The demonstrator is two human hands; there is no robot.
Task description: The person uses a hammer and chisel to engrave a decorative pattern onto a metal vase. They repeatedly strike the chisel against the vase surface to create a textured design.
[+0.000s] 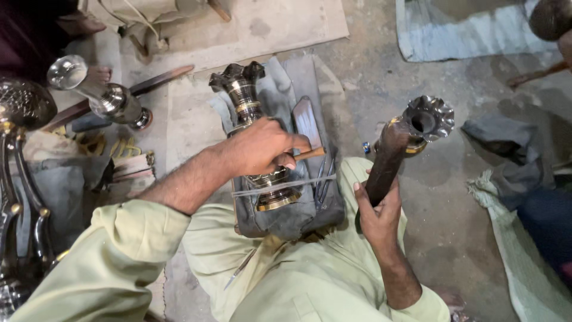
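My left hand (259, 146) reaches across a ribbed silver-and-brass vase-shaped piece (243, 95) that lies on a grey cloth pad (301, 74) in front of my lap. It grips a tool by its wooden handle (312, 153); the tool's tip is hidden behind the fingers. A thin band crosses the piece's brass base (277, 200). My right hand (378, 217) holds a dark tarnished metal tube (390, 155) upright and tilted, clear of the pad. Its flared scalloped mouth (429, 116) points up and away.
A polished metal stem with a glass ball (101, 92) lies at the left, near another person's foot (98, 73). An ornate metal stand (24, 113) fills the left edge. A cardboard sheet (286, 24) lies ahead, dark rags (500, 143) and a pale sack (518, 238) at the right.
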